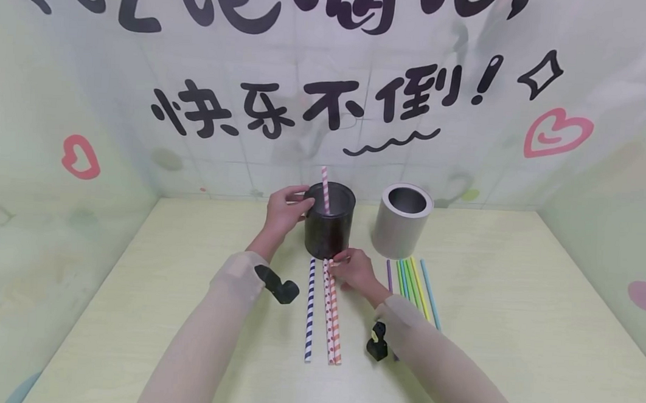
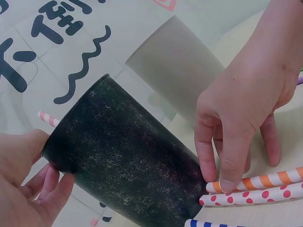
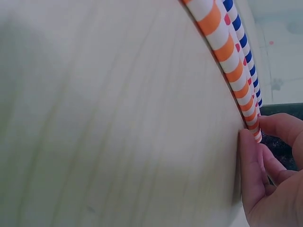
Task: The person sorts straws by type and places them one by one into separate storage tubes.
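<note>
My left hand [image 1: 286, 212] grips the rim of a black cylindrical cup [image 1: 328, 238], thumb on one side of the wall and fingers on the other. A pink-and-white striped straw [image 1: 325, 186] leans inside the cup and sticks out above it. By the cup's base, my right hand [image 1: 355, 269] pinches the far end of an orange-striped straw [image 2: 267, 180] between thumb and fingers. Right beside that straw lies a red-dotted straw [image 2: 253, 196]. A blue-striped straw [image 1: 310, 310] lies parallel, a little to the left.
A light grey cylindrical cup [image 1: 400, 230] with a thick rim stands right of the black one. In front of it lie several thin plain straws [image 1: 414, 285] in purple, green, yellow and blue, partly under my right forearm. A printed backdrop [image 1: 281, 157] rises behind the table [image 1: 189, 237].
</note>
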Motion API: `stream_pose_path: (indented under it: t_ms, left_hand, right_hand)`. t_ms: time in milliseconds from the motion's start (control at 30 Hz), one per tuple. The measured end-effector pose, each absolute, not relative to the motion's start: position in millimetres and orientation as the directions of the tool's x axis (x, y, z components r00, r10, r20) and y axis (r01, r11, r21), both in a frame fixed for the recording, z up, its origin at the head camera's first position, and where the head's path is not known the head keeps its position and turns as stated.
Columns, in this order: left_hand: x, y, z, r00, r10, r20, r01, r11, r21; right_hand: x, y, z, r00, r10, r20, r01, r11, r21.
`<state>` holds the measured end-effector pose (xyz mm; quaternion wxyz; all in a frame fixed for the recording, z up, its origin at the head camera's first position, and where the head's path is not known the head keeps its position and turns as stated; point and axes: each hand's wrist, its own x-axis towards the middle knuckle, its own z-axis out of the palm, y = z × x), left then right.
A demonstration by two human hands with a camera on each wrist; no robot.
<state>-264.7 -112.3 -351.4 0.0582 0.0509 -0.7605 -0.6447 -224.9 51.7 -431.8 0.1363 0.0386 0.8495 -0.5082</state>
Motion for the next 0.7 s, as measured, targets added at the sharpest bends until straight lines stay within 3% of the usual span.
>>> stream_pose_path:
  t_ms: [700]
  left_hand:
    - [-267.5, -113.3, -353.7, -0.988, -0.15, 0.032, 0.008, 0.156, 0.988]
  right_hand:
    - [-226.9, 49.4, -429.4, -0.949, -0.026, -0.315, 0.274, 0.429, -0.861]
